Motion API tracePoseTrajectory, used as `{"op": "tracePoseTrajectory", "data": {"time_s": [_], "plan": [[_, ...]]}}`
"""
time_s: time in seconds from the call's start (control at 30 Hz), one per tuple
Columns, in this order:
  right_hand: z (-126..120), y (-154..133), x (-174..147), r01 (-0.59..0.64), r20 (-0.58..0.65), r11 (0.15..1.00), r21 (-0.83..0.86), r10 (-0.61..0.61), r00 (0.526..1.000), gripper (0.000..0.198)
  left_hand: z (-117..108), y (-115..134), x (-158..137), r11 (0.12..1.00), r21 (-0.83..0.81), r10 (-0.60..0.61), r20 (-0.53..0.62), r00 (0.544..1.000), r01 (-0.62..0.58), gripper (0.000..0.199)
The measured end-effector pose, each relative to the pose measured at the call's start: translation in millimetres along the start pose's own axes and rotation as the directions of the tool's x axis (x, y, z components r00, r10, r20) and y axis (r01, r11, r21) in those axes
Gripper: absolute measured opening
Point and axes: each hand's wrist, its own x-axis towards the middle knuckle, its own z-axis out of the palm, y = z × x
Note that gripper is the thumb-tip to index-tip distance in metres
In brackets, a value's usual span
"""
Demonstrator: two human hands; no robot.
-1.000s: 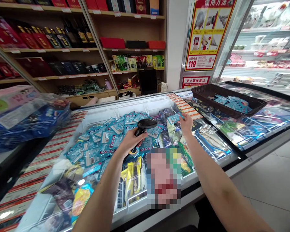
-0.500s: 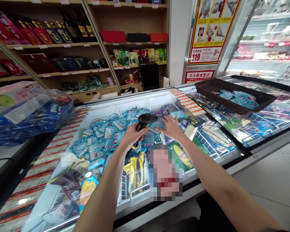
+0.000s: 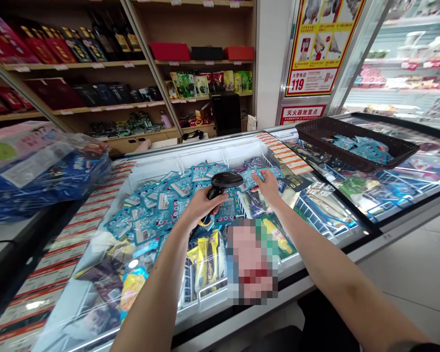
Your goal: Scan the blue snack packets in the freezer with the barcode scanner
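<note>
My left hand (image 3: pixel 201 208) is wrapped round the handle of a black barcode scanner (image 3: pixel 225 180), whose head points to the right. To the right of it, my right hand (image 3: pixel 268 188) pinches a small blue packet (image 3: pixel 247 180) by its right side, and the packet is held in front of the scanner's head. A spread of similar blue packets (image 3: pixel 161 200) lies to the left on the glass lid of the chest freezer (image 3: pixel 220 300). One more blue packet (image 3: pixel 276 171) lies just behind my right hand.
A dark brown basket (image 3: pixel 407 151) with several blue packets stands at the right on the freezer. Plastic-wrapped packs (image 3: pixel 40 171) sit at the left. Shelves (image 3: pixel 201 29) with boxes and bottles rise behind. Frozen goods show under the glass.
My right hand has closed on a blue packet and lifted it beside the scanner; before, its fingers were spread over the packets. My left hand with the scanner has barely moved.
</note>
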Motion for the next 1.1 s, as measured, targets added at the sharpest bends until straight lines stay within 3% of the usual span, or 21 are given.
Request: {"op": "tracePoseTrajectory", "data": {"time_s": [0.37,1.1], "plan": [[-3.7,4.7,8.8,-0.001,-0.016,0.988,0.154,0.004,1.0,0.042,1.4,-3.0,-1.3,0.995,0.086,0.04,0.048,0.998,-0.044,0.033],[-3.8,5.8,8.6,0.002,-0.016,0.992,0.13,0.0,1.0,0.041,1.4,-7.1,-0.9,0.988,0.154,0.019,0.066,0.998,-0.029,0.04]]}}
